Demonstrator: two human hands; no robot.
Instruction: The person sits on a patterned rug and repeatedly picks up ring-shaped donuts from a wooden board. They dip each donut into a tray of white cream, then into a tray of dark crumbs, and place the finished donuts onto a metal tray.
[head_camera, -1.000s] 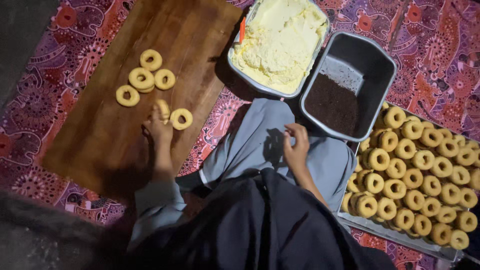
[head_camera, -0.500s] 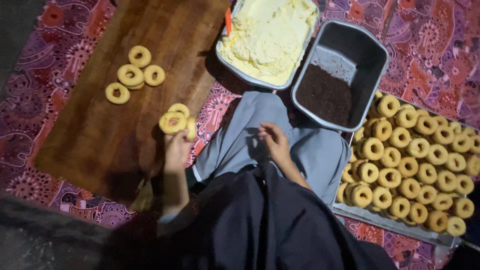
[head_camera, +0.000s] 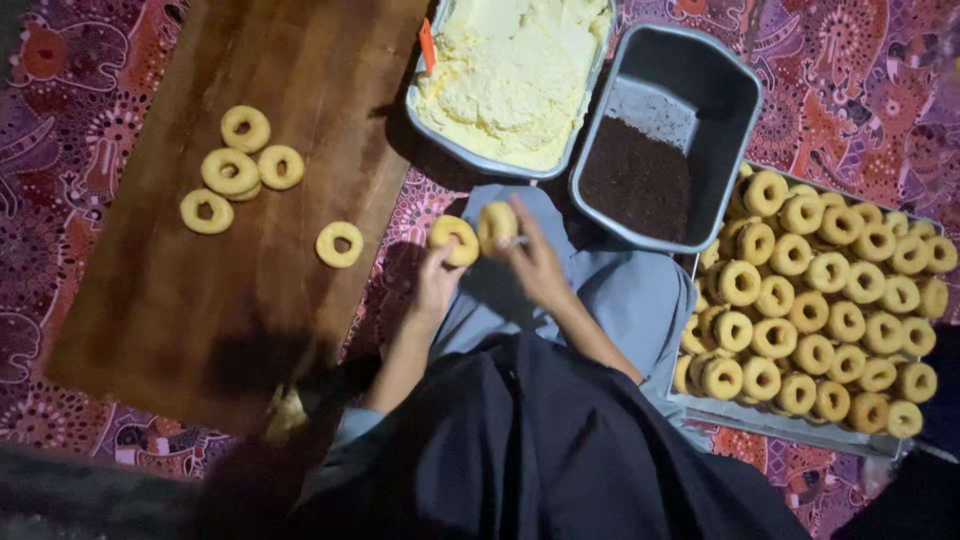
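My left hand (head_camera: 437, 285) holds up a ring-shaped dough piece (head_camera: 455, 239) above my lap. My right hand (head_camera: 535, 262) grips a second dough ring (head_camera: 497, 224) right beside it; the two rings almost touch. On the wooden board (head_camera: 240, 300) to the left lie several more dough rings (head_camera: 231, 171), one of them apart (head_camera: 339, 243) near the board's right edge.
A metal pan of pale yellow dough (head_camera: 515, 75) stands at the top middle. Next to it is a grey tin (head_camera: 735, 95) with dark brown grains (head_camera: 637, 180) in it. A tray (head_camera: 775, 425) packed with several rows of rings (head_camera: 820, 300) sits at the right. A patterned cloth (head_camera: 70, 100) lies beneath.
My left hand lifted a ring off the board and brought it right, over my lap. My right hand rose to meet it and now holds a second ring.
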